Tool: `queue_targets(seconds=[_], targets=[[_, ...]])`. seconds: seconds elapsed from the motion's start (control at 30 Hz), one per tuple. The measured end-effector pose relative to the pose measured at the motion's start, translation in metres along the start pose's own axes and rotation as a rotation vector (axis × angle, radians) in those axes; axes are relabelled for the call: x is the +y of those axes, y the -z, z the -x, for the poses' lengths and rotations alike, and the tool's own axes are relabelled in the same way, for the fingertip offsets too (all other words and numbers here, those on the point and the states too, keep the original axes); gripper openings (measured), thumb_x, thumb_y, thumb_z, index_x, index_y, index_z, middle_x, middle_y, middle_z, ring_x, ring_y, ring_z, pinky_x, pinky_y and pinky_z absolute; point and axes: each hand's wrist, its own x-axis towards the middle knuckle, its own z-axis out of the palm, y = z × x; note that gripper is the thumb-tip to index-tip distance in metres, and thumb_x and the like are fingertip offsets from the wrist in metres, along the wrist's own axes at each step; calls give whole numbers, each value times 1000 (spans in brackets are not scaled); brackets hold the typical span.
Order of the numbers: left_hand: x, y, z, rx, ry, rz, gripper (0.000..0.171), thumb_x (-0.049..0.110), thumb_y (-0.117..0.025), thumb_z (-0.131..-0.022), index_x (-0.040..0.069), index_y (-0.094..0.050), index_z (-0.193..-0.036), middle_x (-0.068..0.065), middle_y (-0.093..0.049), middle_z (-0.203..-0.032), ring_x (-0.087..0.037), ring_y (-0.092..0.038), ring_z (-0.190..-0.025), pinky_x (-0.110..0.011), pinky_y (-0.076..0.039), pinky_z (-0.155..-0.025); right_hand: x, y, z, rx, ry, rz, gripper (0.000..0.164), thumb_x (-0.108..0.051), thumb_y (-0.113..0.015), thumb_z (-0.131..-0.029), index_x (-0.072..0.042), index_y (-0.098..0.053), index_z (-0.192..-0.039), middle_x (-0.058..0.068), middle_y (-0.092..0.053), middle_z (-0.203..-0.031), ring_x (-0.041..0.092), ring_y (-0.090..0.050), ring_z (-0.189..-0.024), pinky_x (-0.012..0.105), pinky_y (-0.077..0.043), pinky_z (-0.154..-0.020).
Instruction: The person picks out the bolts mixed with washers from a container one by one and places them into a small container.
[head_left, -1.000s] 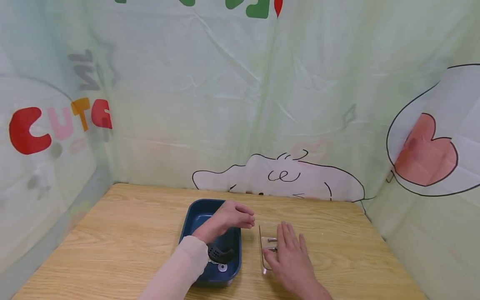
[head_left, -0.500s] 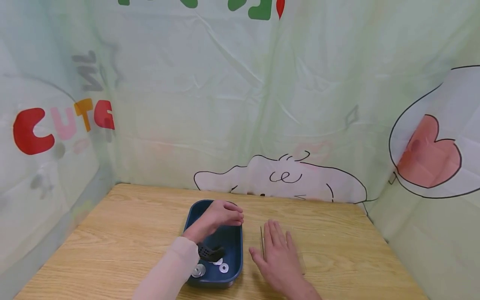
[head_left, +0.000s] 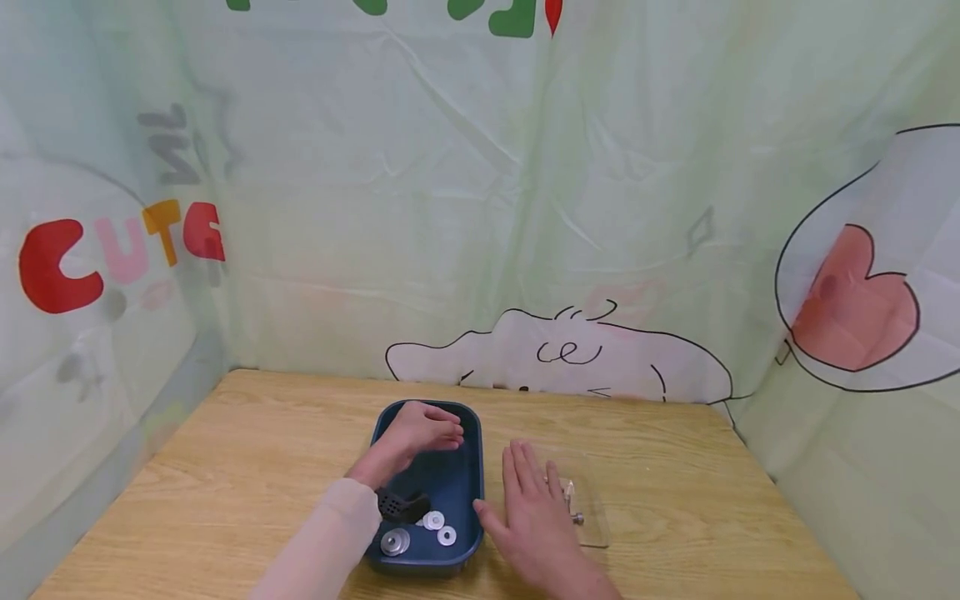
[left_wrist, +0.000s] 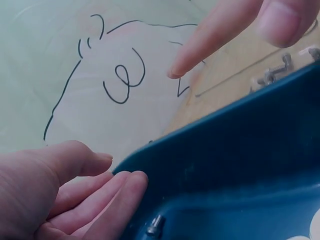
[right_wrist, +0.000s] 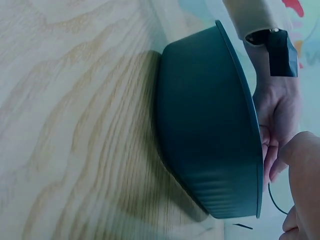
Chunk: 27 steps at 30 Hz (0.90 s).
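My left hand (head_left: 420, 432) hangs inside the far end of a deep blue bin (head_left: 481, 475), its fingers loosely bent. In the left wrist view its thumb stands apart from the fingertips and nothing shows between them. A small bolt (left_wrist: 156, 226) lies on the bin floor just below those fingers. My right hand (head_left: 534, 517) is held between the bin and a clear plastic tray (head_left: 592, 475), fingers straight, covering part of the tray. Several metal bolts (head_left: 576, 517) show on the tray beside it. What lies beneath the right palm is hidden.
Several silver washers (head_left: 447, 536) lie at the near end of the bin. A black wrist mount (head_left: 405, 506) on my left arm hangs over them. The wooden table (head_left: 675, 500) backs onto a printed curtain (head_left: 420, 208).
Both hands have shifted left. The left hand has drawn back from beyond the bin's right rim to inside it; the right hand has moved off the tray's middle, uncovering bolts.
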Motion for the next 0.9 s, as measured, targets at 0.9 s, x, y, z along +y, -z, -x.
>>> queue_targets(seconds=[0.9], targets=[[-22, 9, -6, 154, 56, -74, 26, 12, -61, -97, -8, -67, -114, -18, -74, -102, -29, -75, -95, -37, -60, -87, -24, -20, -3, -113, 43, 27, 90, -65, -50, -92, -5, -28, -155, 13, -20, -165, 32, -13, -155, 62, -10, -124]])
